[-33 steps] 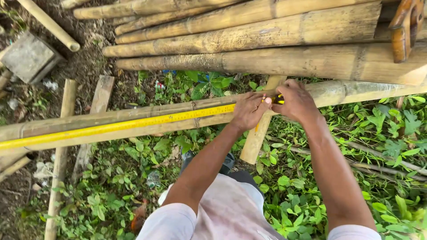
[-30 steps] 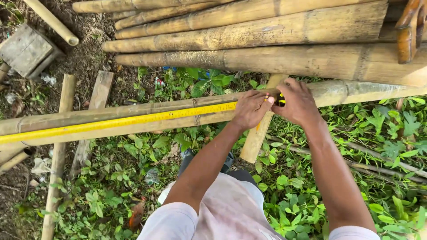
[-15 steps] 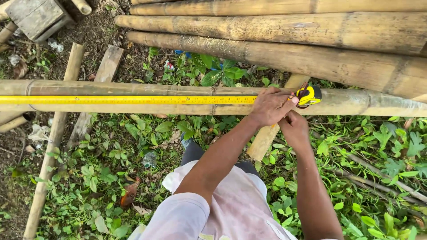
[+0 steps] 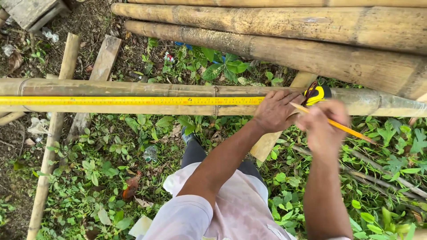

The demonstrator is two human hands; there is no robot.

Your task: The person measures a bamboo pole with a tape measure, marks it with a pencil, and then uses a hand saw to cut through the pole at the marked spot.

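Layout of a bamboo pole crossing the ground, seen from above.

The bamboo pole [image 4: 133,95] lies left to right, resting on a wooden slat [image 4: 278,133] that passes under it. A tape measure blade [image 4: 133,101] lies along the pole's top; its case [image 4: 316,94] sits on the pole at the right. The left hand [image 4: 276,111] rests on the pole just left of the case; the right hand [image 4: 322,126] is to its right, holding a pencil [image 4: 333,123]. Stacked bamboo poles [image 4: 289,31] lie behind. Two planks [image 4: 104,58] lie at the left, behind the pole.
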